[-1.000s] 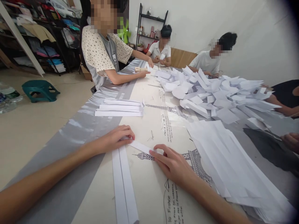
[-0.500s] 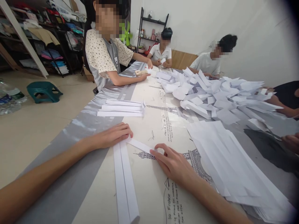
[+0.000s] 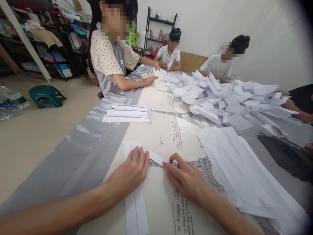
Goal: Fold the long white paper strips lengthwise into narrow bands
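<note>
A long folded white paper strip (image 3: 135, 213) lies lengthwise on the printed tablecloth (image 3: 160, 202) in front of me. Its far end is bent over to the right in a narrow flap (image 3: 156, 158). My left hand (image 3: 133, 168) rests palm down across the bend, fingers stretched flat on the paper. At the flap's right tip, my right hand (image 3: 187, 176) pinches the paper between thumb and index finger. Several finished-looking flat strips (image 3: 128, 114) lie side by side farther up the table.
To the right lie a stack of white paper sheets (image 3: 246, 173) and a big heap of folded paper pieces (image 3: 230, 98). A co-worker (image 3: 110, 62) at the left holds a wooden block (image 3: 148, 76). Other people sit around the table. A green stool (image 3: 47, 95) stands on the floor.
My left hand has moved from the far top corner of the strip toward me and slightly right, onto the bend. My right hand stays at the flap's tip, barely shifted.
</note>
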A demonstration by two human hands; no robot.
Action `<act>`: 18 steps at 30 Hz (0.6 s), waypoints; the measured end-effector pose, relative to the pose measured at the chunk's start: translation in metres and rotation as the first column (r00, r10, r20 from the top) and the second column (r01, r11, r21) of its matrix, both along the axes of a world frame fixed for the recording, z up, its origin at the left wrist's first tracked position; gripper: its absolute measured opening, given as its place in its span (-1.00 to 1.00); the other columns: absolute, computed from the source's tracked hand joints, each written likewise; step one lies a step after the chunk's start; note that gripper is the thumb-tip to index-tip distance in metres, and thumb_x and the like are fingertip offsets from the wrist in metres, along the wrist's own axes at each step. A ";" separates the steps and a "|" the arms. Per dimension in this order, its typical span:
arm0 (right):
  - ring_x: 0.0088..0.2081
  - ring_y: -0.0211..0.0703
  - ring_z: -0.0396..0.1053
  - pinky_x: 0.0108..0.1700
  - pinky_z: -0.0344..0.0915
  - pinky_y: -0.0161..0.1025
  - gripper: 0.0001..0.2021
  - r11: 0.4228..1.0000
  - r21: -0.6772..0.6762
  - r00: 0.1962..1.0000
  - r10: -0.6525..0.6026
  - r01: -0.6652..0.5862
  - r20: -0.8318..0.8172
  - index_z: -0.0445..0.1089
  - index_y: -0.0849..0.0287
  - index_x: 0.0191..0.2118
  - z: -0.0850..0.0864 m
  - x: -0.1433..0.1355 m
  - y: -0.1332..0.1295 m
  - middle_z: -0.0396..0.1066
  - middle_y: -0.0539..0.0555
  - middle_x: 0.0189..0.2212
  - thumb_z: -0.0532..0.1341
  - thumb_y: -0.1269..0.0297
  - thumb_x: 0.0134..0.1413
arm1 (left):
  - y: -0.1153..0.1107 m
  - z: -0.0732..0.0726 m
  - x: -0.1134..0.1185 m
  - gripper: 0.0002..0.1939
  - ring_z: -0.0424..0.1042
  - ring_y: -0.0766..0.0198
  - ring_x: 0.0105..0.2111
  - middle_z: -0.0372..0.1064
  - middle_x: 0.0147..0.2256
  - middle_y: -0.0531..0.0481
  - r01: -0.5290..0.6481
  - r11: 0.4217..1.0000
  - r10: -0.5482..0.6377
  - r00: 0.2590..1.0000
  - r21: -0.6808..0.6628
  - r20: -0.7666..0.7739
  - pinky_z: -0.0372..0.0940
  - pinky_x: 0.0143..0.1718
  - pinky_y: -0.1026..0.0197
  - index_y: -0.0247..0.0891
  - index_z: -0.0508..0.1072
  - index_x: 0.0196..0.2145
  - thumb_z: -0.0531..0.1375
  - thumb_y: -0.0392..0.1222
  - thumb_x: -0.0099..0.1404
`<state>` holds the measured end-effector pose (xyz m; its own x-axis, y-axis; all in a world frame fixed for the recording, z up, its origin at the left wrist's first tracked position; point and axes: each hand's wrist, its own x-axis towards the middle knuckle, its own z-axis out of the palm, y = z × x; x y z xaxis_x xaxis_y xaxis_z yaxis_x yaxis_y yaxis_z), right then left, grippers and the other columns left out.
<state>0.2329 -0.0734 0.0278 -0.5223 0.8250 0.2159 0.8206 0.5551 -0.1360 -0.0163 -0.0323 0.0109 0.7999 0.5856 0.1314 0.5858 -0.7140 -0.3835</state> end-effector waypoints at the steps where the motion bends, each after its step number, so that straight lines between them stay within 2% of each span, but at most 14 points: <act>1: -0.61 -0.40 0.02 -0.59 -0.02 -0.34 -0.72 1.000 -0.007 1.000 0.001 -0.001 -0.007 0.42 0.16 0.01 0.001 -0.001 0.000 0.32 0.11 -0.15 -0.03 0.40 0.44 | -0.007 -0.002 0.003 -0.50 0.41 -0.24 0.18 0.32 0.19 -0.55 -0.031 0.999 0.032 0.999 0.003 -0.012 0.37 0.13 -0.18 -0.55 0.31 0.25 0.06 -0.46 0.37; 5: -0.61 -0.41 -0.03 -0.58 0.02 -0.34 -0.71 0.999 -0.038 0.999 -0.003 0.002 -0.039 0.45 0.16 -0.04 0.002 -0.002 0.001 0.32 0.10 -0.17 -0.02 0.34 0.47 | -0.018 -0.005 0.008 -0.44 0.42 -0.27 0.16 0.28 0.23 -0.52 -0.138 0.990 0.138 0.990 -0.002 -0.011 0.37 0.15 -0.23 -0.48 0.32 0.28 0.09 -0.45 0.33; 8: -0.62 -0.42 -0.05 -0.58 0.04 -0.32 -0.69 0.999 -0.045 0.998 -0.004 0.001 -0.058 0.48 0.15 -0.06 0.002 -0.002 0.001 0.32 0.10 -0.19 -0.03 0.32 0.47 | -0.018 -0.005 0.009 -0.43 0.42 -0.29 0.15 0.28 0.22 -0.54 -0.171 0.985 0.171 0.985 -0.001 0.022 0.38 0.15 -0.24 -0.48 0.33 0.28 0.11 -0.46 0.32; 18: -0.64 -0.45 0.00 -0.55 0.11 -0.33 -0.69 0.999 -0.049 0.998 -0.010 0.007 -0.070 0.50 0.13 -0.06 0.001 0.001 0.002 0.33 0.10 -0.18 -0.01 0.31 0.47 | -0.015 -0.006 0.008 -0.51 0.43 -0.26 0.16 0.36 0.15 -0.57 -0.130 0.991 0.129 0.991 0.019 0.024 0.37 0.17 -0.19 -0.59 0.40 0.20 0.05 -0.52 0.33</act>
<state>0.2337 -0.0717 0.0287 -0.5002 0.8397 0.2112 0.8129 0.5395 -0.2196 -0.0087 -0.0474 0.0054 0.7140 0.6811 0.1618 0.6816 -0.6234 -0.3832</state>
